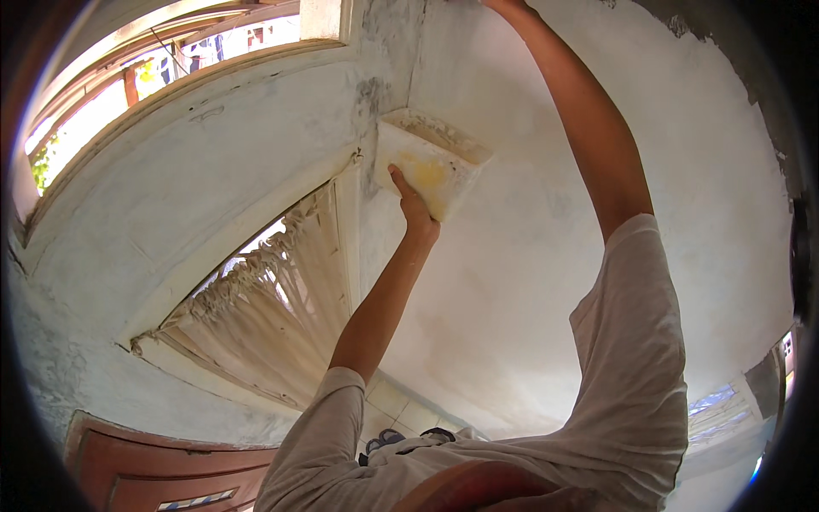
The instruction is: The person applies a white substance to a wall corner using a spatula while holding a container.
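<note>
My left hand (416, 209) grips a whitish rectangular plastic tub (435, 175) from below, with the thumb laid along its side. Yellow stains mark the tub, and dried residue coats its inner wall. It is raised near the corner where two walls meet. My right arm reaches high up along the pale, smooth wall (495, 299). Only a small part of my right hand (505, 3) shows at the upper edge, its fingers cut off, so anything in it is hidden.
A beige curtain (264, 320) hangs over a window to the left of the tub. Above it is an opening with a wooden frame (205, 72). A reddish-brown wooden door (162, 469) stands at the lower left. Rough grey wall (725, 51) borders the smooth area at the upper right.
</note>
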